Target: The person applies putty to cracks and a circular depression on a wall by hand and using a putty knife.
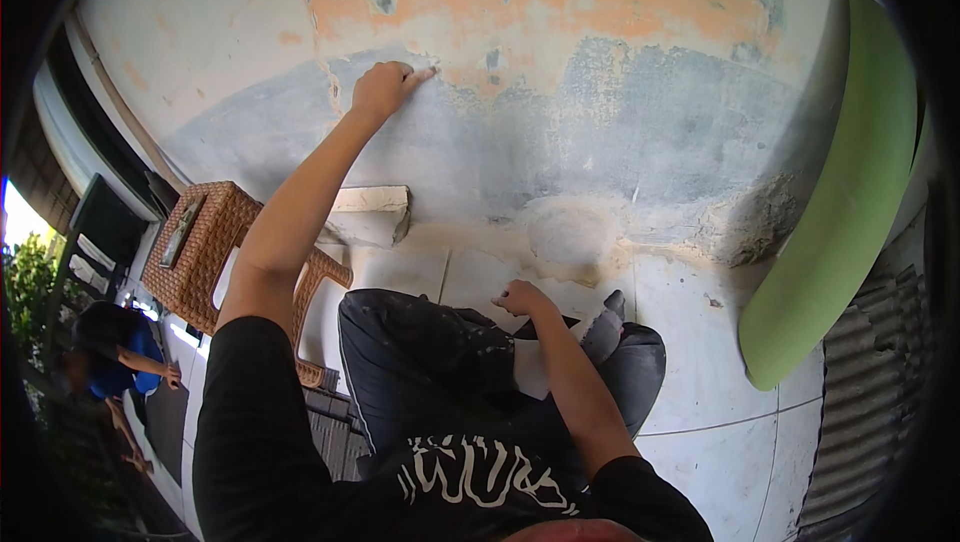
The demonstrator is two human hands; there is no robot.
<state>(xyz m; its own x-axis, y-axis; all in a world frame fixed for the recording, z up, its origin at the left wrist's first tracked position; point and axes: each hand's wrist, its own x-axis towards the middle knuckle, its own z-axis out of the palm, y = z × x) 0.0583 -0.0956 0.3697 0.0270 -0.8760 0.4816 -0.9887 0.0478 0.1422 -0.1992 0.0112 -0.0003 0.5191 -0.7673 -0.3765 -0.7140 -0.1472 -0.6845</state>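
My left hand [386, 86] reaches up to the wall [510, 129], its fingers curled and a fingertip or thumb at the upper edge of a grey patch. Whether something small is pinched in it cannot be made out. Around it the painted wall shows peeling orange, white and grey layers, with a crack to the left. My right hand [525, 298] is held low over my lap, its fingers bent, near my dark trousers [427, 354] and a foot in a grey sock [604, 328]. Nothing shows plainly in it; its palm is hidden.
A brown woven-pattern plastic stool [202, 242] stands at left, a metal-looking object [182, 230] on it. A pale block [367, 212] sits by the wall base. A curved green panel [847, 204] leans at right, beside corrugated sheeting [862, 407]. Another person [120, 354] crouches far left.
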